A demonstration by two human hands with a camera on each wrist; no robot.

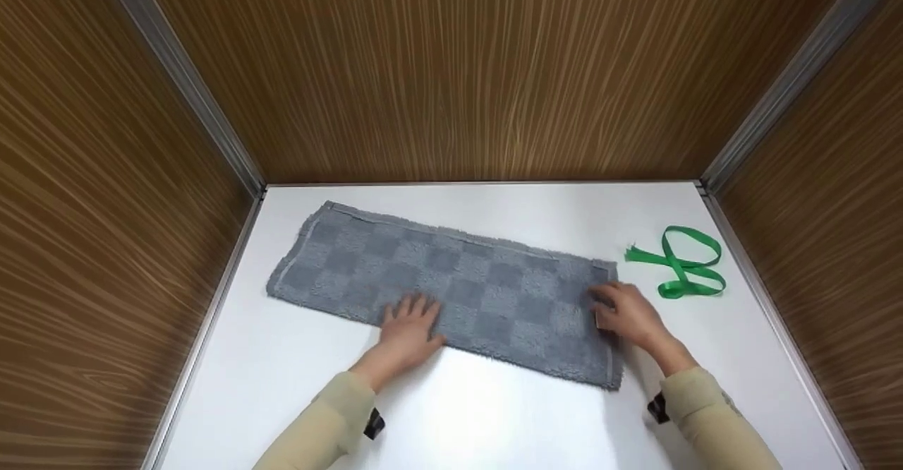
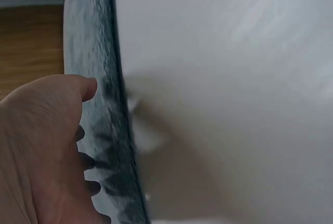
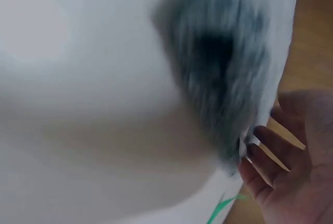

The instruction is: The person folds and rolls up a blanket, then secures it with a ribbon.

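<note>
A grey checkered towel [image 1: 451, 283], folded into a long strip, lies across the white table [image 1: 480, 413]. My left hand [image 1: 413, 318] presses flat on the strip's near edge, left of its middle, with the fingers spread. In the left wrist view the left hand [image 2: 78, 130] lies on the towel [image 2: 99, 52]. My right hand [image 1: 617, 308] rests on the strip's right end, fingers reaching over the short edge. The right wrist view is blurred; there the fingertips [image 3: 255, 148] touch the edge of the towel [image 3: 223, 63].
A green ribbon [image 1: 681, 262] lies looped on the table to the right of the towel, near the right wall; a bit of it shows as ribbon [image 3: 221, 208]. Wood-grain walls [image 1: 465, 68] close the table in at the back and both sides.
</note>
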